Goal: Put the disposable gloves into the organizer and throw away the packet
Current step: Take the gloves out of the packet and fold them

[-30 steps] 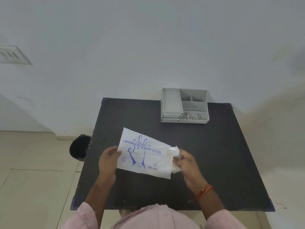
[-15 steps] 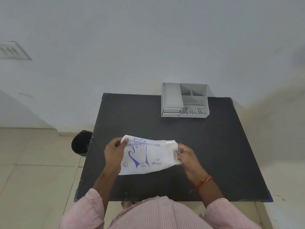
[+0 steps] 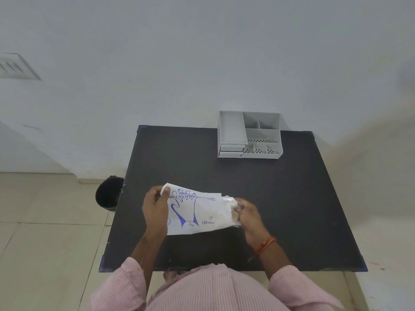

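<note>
I hold the glove packet (image 3: 197, 212) over the near half of the desk (image 3: 292, 198), between my two hands. Its long axis runs from my left to my right, and the blue print faces up at me and reads the right way round. The upper edge curls over a little, hiding part of the lettering. My left hand (image 3: 156, 209) grips the left end, thumb on the printed face and fingers curled behind. My right hand (image 3: 248, 215) is at the packet's right end, fingers curled round a crumpled bunch of clear gloves (image 3: 229, 202) that sticks out there. I cannot tell whether the packet's lower edge touches the desk. The grey organizer (image 3: 249, 134) stands well apart at the far edge, right of the middle, with a long open tray on its left side and smaller compartments on its right. A black bin (image 3: 107, 194) sits on the floor just beside the desk's left edge.
</note>
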